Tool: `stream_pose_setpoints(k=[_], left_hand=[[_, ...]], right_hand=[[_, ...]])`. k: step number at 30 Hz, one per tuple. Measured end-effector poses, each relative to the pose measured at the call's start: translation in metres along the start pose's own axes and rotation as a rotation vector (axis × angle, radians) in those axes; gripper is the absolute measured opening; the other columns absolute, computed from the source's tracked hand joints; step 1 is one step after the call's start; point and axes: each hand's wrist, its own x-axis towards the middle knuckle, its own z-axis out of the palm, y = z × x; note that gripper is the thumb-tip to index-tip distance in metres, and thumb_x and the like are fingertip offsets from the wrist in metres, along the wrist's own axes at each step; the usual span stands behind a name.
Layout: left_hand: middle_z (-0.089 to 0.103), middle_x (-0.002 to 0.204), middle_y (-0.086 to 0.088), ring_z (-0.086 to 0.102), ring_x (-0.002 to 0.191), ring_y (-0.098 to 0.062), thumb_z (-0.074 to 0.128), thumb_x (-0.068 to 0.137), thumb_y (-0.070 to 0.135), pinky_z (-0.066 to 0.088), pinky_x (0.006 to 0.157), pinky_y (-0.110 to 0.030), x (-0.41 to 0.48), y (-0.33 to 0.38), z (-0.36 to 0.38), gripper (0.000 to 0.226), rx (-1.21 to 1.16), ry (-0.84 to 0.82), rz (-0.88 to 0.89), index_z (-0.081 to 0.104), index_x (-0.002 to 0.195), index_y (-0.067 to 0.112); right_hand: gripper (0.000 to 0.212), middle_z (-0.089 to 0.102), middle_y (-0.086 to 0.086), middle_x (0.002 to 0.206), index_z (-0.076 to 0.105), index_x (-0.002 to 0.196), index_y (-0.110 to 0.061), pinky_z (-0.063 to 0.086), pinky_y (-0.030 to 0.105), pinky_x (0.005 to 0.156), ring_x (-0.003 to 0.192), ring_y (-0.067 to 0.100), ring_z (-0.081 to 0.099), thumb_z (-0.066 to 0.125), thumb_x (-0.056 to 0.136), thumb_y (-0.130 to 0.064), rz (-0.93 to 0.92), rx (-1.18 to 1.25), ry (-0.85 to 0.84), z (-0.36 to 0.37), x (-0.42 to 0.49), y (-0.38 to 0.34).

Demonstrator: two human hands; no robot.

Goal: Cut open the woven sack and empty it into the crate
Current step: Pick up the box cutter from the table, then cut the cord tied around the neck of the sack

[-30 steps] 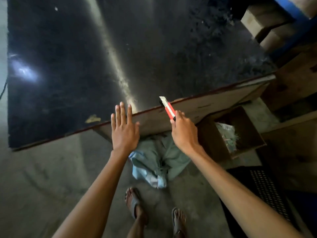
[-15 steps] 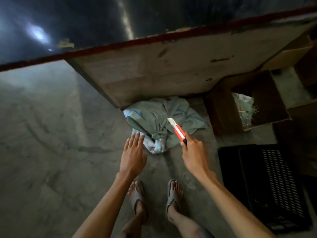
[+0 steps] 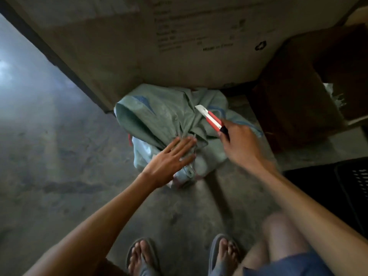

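Observation:
A grey-green woven sack [image 3: 159, 118] with blue markings lies crumpled on the concrete floor, against a large cardboard sheet. My left hand [image 3: 171, 158] is open, fingers spread, resting on the bunched neck of the sack. My right hand [image 3: 241, 146] grips a red and white utility knife [image 3: 211, 117], its blade end pointing up-left just above the sack's right side. A black perforated plastic crate [image 3: 356, 188] sits at the right edge, partly out of frame.
A brown cardboard box [image 3: 298, 100] with pale scraps inside stands right of the sack. The big printed cardboard sheet [image 3: 179, 46] leans behind. My sandalled feet [image 3: 143, 257] and a bent knee are close in front on the bare concrete.
I have crouched down and the view has closed in on the sack. My left hand moved forward onto the sack; my right hand carried the knife over it.

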Motion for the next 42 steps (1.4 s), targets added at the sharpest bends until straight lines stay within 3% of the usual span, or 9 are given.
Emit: stream_pose_setpoints(k=[4,9,15,19,24,29,32,39,42], left_hand=[[0.023,0.165,-0.019,0.021,0.154,-0.035,0.085,0.062,0.033,0.015,0.125,-0.051,0.032,-0.026,0.022,0.077,0.045,0.053,0.177,0.061,0.135,0.023],[0.047,0.154,-0.016,0.045,0.142,-0.031,0.077,0.065,0.057,0.035,0.114,-0.039,0.071,-0.066,0.001,0.088,-0.237,0.005,0.030,0.058,0.138,0.012],[0.073,0.075,0.007,0.066,0.072,-0.006,0.067,0.069,0.070,0.054,0.071,-0.029,0.069,-0.049,-0.054,0.054,-0.982,0.483,-0.517,0.075,0.080,0.018],[0.081,0.084,-0.005,0.077,0.081,-0.016,0.063,0.081,0.070,0.060,0.076,-0.028,0.060,-0.033,-0.103,0.064,-1.344,0.666,-0.701,0.077,0.089,0.007],[0.081,0.095,-0.012,0.077,0.092,-0.027,0.079,0.060,0.074,0.060,0.091,-0.043,0.041,-0.027,-0.120,0.080,-1.558,0.661,-0.701,0.076,0.104,0.007],[0.078,0.111,-0.013,0.075,0.102,-0.031,0.082,0.063,0.068,0.055,0.099,-0.047,0.025,-0.039,-0.123,0.086,-1.768,0.632,-0.631,0.068,0.124,0.009],[0.073,0.121,-0.017,0.070,0.113,-0.035,0.083,0.066,0.065,0.050,0.106,-0.049,0.019,-0.039,-0.119,0.086,-1.884,0.633,-0.545,0.066,0.129,0.011],[0.078,0.105,-0.018,0.077,0.087,-0.026,0.075,0.073,0.041,0.063,0.074,-0.034,0.020,-0.027,-0.118,0.054,-1.790,0.860,-0.390,0.070,0.111,0.004],[0.078,0.105,-0.015,0.076,0.089,-0.024,0.078,0.077,0.028,0.063,0.074,-0.029,0.021,-0.029,-0.113,0.037,-1.725,0.899,-0.281,0.071,0.106,0.007]], right_hand=[[0.030,0.072,0.014,0.095,0.061,0.119,-0.025,0.054,0.041,0.070,0.092,0.039,0.066,0.055,0.092,-0.035,-0.119,-0.019,0.055,0.025,0.030,0.028],[0.021,0.071,0.015,0.087,0.070,0.102,-0.018,0.053,0.043,0.066,0.085,0.038,0.065,0.057,0.091,-0.031,-0.179,-0.010,0.182,0.024,0.059,0.045],[0.028,0.075,0.014,0.093,0.073,0.105,-0.015,0.056,0.044,0.077,0.093,0.035,0.069,0.058,0.087,-0.029,-0.108,0.149,0.398,-0.030,0.029,0.032],[0.028,0.076,0.005,0.099,0.072,0.115,-0.018,0.060,0.039,0.084,0.086,0.020,0.073,0.071,0.087,-0.015,-0.069,0.431,0.460,-0.056,0.007,0.012],[0.029,0.063,-0.006,0.100,0.056,0.115,-0.021,0.055,0.025,0.077,0.089,0.009,0.063,0.069,0.090,-0.013,-0.019,0.736,0.433,-0.053,-0.017,-0.019],[0.034,0.065,-0.003,0.108,0.051,0.115,-0.025,0.058,0.036,0.088,0.094,0.010,0.066,0.072,0.089,-0.022,-0.035,1.067,0.275,-0.034,-0.026,-0.045],[0.048,0.064,-0.011,0.106,0.049,0.116,-0.028,0.055,0.016,0.081,0.091,-0.006,0.066,0.080,0.080,-0.022,-0.095,1.102,0.278,-0.020,-0.029,-0.050],[0.046,0.060,-0.016,0.106,0.049,0.118,-0.027,0.053,0.022,0.085,0.095,-0.006,0.060,0.077,0.083,-0.014,-0.082,1.111,0.428,-0.010,-0.017,-0.056],[0.043,0.063,-0.013,0.105,0.051,0.118,-0.024,0.052,0.016,0.077,0.095,-0.004,0.062,0.074,0.085,-0.012,-0.079,1.166,0.478,-0.010,-0.014,-0.055]])
